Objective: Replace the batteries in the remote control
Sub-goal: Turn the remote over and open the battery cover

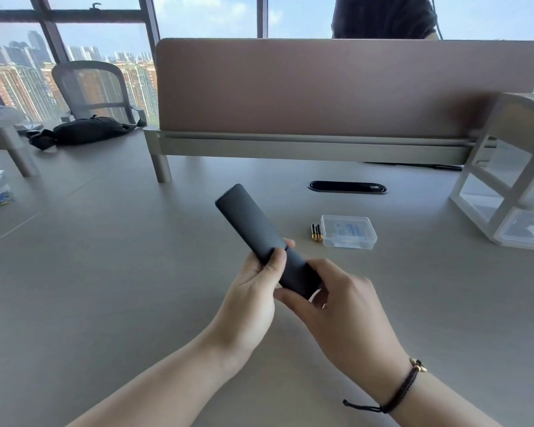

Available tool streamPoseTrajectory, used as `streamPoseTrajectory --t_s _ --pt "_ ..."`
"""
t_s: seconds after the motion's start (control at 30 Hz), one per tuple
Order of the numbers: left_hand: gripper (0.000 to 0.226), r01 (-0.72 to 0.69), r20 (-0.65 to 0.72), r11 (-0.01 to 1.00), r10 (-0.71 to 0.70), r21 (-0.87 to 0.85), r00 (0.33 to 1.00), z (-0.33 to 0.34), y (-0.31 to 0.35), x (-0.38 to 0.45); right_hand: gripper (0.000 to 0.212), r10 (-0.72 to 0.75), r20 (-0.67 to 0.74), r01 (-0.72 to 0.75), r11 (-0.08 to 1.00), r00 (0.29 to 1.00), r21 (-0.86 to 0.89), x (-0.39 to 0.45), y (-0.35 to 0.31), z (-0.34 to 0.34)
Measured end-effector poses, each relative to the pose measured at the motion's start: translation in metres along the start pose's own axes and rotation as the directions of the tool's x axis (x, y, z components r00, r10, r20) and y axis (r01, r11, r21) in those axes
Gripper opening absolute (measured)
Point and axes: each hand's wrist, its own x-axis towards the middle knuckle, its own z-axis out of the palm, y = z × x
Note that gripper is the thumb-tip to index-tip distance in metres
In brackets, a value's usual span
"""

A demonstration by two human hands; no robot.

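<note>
Broadly, a grey bench (105, 272) fills the view, with a pinkish divider panel (336, 87) standing across its far side and a white-framed clear drawer unit (506, 186) at the right edge; a black bag (87, 131) lies far off to the left. Above the middle of the bench both hands hold the remote control (253, 235), a long, slim, matte dark-grey bar with rounded ends, its plain smooth side facing up and its far end tilted up and to the left; the left hand (253, 291) is wrapped around its middle, thumb pressed on top; the right hand (336, 300) pinches the near end between thumb and fingers, a dark braided bracelet (404, 386) on its wrist. To the right, on the bench, sits a small clear plastic box (349, 232); just beside its left side lie two black-and-gold batteries (316, 232), side by side.
</note>
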Motion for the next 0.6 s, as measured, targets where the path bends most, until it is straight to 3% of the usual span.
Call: streamPoseTrajectory --t_s 0.13,0.27,0.47,0.6 --pt "0.022 0.029 -0.226 0.980 -0.074 -0.197 0.971 -0.004 0.006 0.009 0.038 0.077 0.005 -0.077 0.997 0.997 -0.018 0.001 0.000 0.001" --pt "0.025 -0.027 -0.334 0.925 -0.109 -0.378 0.936 -0.016 0.019 0.016 0.042 0.165 0.105 -0.138 0.965 0.981 -0.224 0.001 0.002 0.001" --pt "0.028 0.051 -0.089 0.913 -0.095 -0.405 0.992 -0.005 0.026 0.001 0.044 0.130 0.149 -0.058 0.909 0.980 -0.413 0.009 -0.002 0.017" --pt "0.041 0.120 0.054 0.927 -0.108 -0.356 0.993 -0.001 0.023 -0.004 0.027 0.089 0.203 -0.011 0.933 0.975 -0.358 0.008 0.004 0.015"
